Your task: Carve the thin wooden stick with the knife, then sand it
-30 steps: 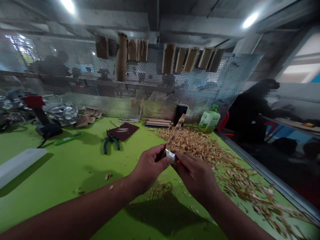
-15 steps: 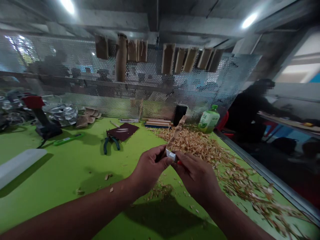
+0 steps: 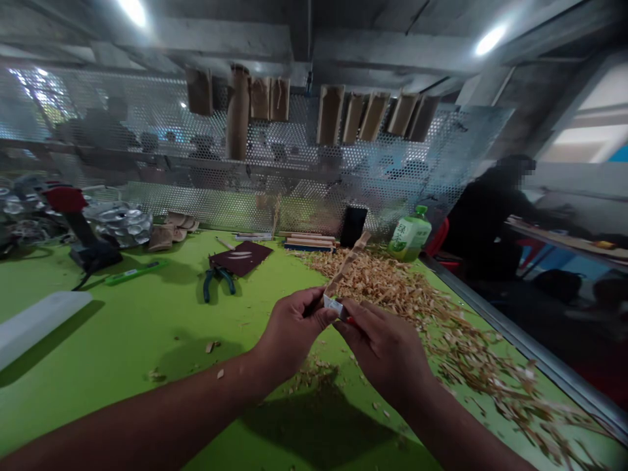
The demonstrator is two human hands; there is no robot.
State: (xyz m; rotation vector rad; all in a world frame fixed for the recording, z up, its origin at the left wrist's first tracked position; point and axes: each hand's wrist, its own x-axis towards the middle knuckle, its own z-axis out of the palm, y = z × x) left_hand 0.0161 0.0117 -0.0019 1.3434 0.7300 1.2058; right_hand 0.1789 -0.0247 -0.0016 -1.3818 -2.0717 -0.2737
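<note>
My left hand (image 3: 297, 327) is closed around the near end of a notched wooden strip (image 3: 347, 263), which points away from me and tilts up over the shavings. Its thumb lies at a pale, shiny flat face (image 3: 334, 305) at that near end, perhaps a blade. In my closed right hand (image 3: 387, 343) is a small tool with a red part (image 3: 350, 320), seemingly a carving knife, pressed against the strip. The fingers hide most of this tool. Both hands meet above the green tabletop (image 3: 196, 327).
Wood shavings (image 3: 392, 281) cover the right side. Pliers (image 3: 219, 278) and dark red sandpaper (image 3: 244, 257) lie left of centre. A cordless tool (image 3: 78, 229) and white block (image 3: 42, 320) are farther left. At the back stand a phone (image 3: 353, 227) and green bottle (image 3: 411, 234). A person sits at right.
The strip's far end has dipped slightly and shifted a little right. Both hands keep their hold, with the near end moved slightly left.
</note>
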